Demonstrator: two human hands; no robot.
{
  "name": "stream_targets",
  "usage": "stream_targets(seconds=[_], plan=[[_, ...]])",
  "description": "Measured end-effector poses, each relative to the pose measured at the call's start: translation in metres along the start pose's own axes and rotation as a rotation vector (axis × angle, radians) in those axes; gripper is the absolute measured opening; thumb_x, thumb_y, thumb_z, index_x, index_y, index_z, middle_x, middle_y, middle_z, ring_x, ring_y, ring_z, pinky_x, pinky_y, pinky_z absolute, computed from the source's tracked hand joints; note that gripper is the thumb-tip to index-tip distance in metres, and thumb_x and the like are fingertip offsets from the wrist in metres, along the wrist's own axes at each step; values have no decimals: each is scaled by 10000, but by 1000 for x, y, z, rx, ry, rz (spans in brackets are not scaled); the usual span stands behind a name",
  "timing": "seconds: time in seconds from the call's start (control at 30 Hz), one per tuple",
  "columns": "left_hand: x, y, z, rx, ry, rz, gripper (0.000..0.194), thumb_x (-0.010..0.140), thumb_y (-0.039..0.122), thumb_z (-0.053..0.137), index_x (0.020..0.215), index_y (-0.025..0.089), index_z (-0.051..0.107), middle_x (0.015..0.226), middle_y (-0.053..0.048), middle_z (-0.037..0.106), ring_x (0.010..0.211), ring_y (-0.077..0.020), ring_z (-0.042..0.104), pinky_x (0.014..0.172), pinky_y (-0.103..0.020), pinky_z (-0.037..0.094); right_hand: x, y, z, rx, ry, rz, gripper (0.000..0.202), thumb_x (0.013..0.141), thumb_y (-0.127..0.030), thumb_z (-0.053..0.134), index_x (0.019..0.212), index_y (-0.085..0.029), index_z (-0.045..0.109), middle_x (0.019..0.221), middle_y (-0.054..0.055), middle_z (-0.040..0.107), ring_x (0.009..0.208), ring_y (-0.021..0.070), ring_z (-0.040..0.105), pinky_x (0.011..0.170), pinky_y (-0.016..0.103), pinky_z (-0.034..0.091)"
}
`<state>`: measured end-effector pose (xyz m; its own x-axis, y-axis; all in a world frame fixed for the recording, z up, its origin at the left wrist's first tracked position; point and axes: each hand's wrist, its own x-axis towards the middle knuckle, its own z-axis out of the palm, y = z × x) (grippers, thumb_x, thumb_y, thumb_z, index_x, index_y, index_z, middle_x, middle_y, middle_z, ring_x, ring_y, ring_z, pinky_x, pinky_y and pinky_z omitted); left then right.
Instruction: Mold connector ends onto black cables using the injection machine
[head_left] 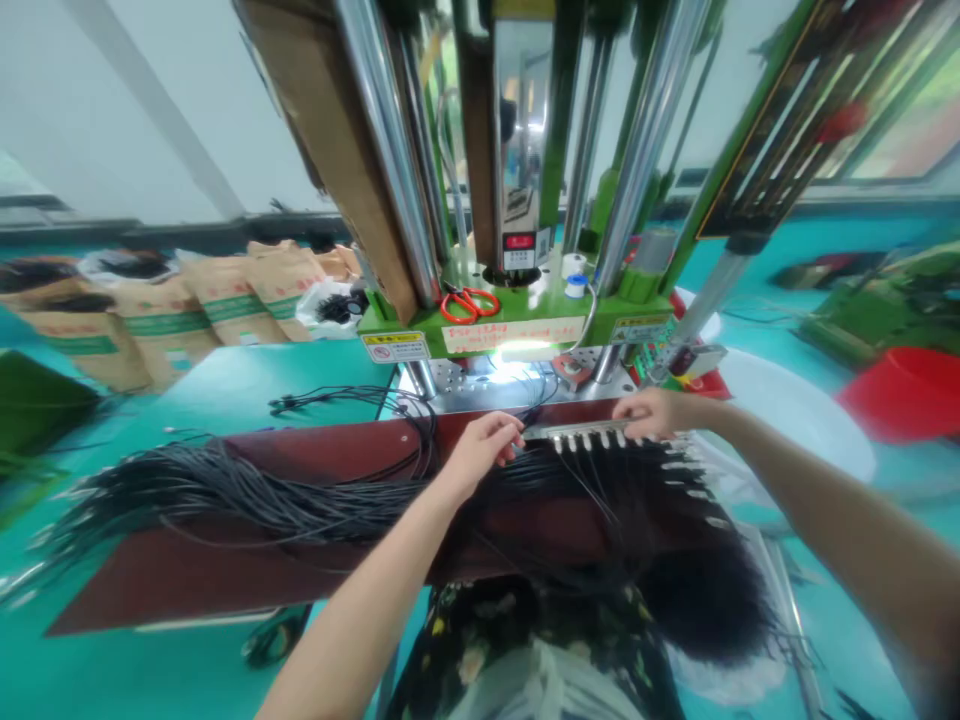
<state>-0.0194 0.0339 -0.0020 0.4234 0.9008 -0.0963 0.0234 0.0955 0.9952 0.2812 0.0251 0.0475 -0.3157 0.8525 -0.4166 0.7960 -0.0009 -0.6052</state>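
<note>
Left hand [491,440] and right hand [651,413] pinch opposite ends of metal strip [581,430], between them. Plug row looks seated; strip not inside press [379,322], just beyond hands. Many cables [300,495] left of left hand, apparently unprocessed. Paper sacks [172,315], farther left, hold dark stuff. Red tub [904,395] beyond right hand, contents unclear.

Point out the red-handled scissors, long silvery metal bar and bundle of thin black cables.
Red-handled scissors [469,304]: head view, on the handles.
Silvery metal bar [577,430]: head view, middle of its length.
Black cable bundle [300,503]: head view, middle strands.
</note>
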Motion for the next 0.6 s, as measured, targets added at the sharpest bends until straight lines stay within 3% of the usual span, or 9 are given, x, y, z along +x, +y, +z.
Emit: stream_targets(seconds=[0.07, 0.17, 0.33, 0.47, 0.6], plan=[[0, 0, -8, 2, 43, 5, 256, 717, 353, 549, 829, 126, 584, 686, -20, 593, 524, -77, 488, 466, -180, 352, 20, -4, -7, -96, -44, -44, 253, 683, -263, 535, 861, -152, 676, 571, 11, 616, 445, 117, 500, 440, 222, 365], [10, -1, -15, 35, 138, 49, 221, 708, 326, 546, 808, 136, 599, 704, -18, 604, 602, -98, 518, 546, -199, 383, 40, -1, -5, -205, 16, -132, 208, 642, -175, 512, 742, -144, 692, 671, 35, 634, 608, 151, 558, 561, 238, 407], [48, -7, -9, 192, 272, 171, 148, 692, 255, 536, 776, 153, 603, 778, -16, 610, 751, -136, 538, 734, -253, 392, 45, 13, 8, -282, 85, -197, 213, 662, -182, 526, 775, -148, 704, 866, 63, 605, 759, 174, 560, 673, 253, 425], [77, -19, 7, 251, 248, 96, 207, 694, 212, 531, 890, 149, 544, 832, -30, 573, 728, -137, 527, 732, -271, 401, 38, 9, 10, -345, 129, -220, 237, 712, -177, 492, 840, -164, 691, 835, 67, 611, 783, 189, 574, 707, 275, 436], [83, -33, 19, 382, 165, 48, 352, 715, 265, 529, 1048, 169, 465, 866, -39, 557, 722, -151, 520, 726, -294, 406, 56, -7, 6, -344, 375, -324, 273, 763, -178, 461, 970, -160, 637, 984, 88, 613, 921, 209, 562, 834, 320, 419]])
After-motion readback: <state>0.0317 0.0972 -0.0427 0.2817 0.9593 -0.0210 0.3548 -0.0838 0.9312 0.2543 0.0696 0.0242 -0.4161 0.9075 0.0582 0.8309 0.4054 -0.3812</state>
